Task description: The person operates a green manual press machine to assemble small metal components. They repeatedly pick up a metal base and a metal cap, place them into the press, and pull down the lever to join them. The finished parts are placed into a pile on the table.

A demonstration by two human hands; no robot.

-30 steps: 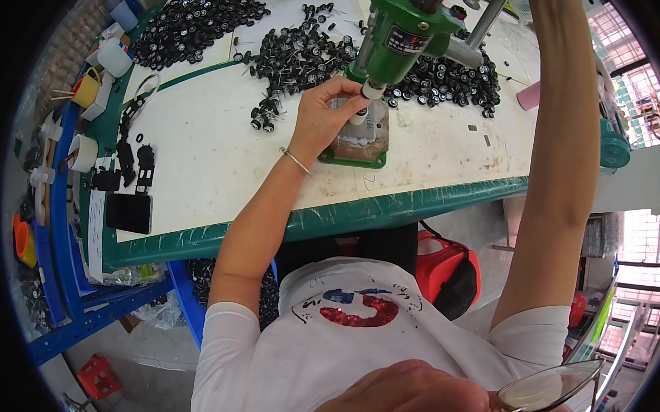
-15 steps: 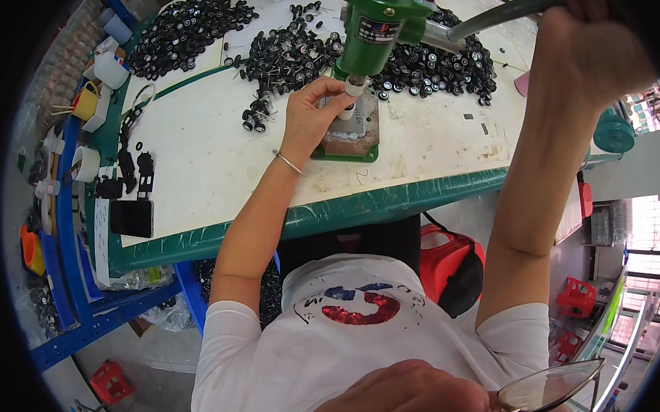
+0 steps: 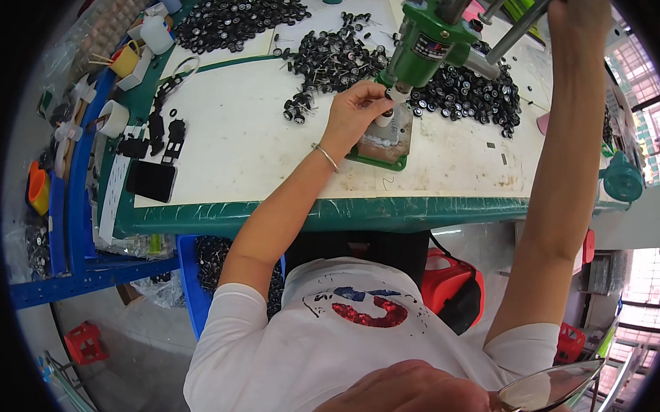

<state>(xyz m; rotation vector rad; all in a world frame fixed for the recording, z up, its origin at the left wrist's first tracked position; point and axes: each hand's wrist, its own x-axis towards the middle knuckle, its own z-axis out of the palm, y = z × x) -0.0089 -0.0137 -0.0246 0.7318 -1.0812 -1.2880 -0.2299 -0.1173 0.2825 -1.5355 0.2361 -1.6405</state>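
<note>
A green hand press (image 3: 419, 47) stands on the table in front of me, leaning to the right in the picture. My left hand (image 3: 357, 116) is at its white-tipped ram, thumb and fingers pinched on a small black wheel (image 3: 389, 95) that they partly cover. Just below, another dark piece sits on a white post above the press's metal base (image 3: 382, 146). Up at the right edge, my right hand (image 3: 579, 12) is closed round the end of the press's grey lever (image 3: 524, 28), with the arm stretched out. Its fingertips are partly cut off by the picture's edge.
Heaps of black wheels with thin axles (image 3: 336, 60) lie behind and on both sides of the press. A black phone-like slab (image 3: 152, 181) and black strips lie at the left. The table's green edge (image 3: 330, 215) runs before me; a blue bin (image 3: 194, 283) is underneath.
The view has shifted, so the table and press appear farther right and more tilted. My right hand has moved up and away with the lever, which stands steeper. My left hand stays at the ram.
</note>
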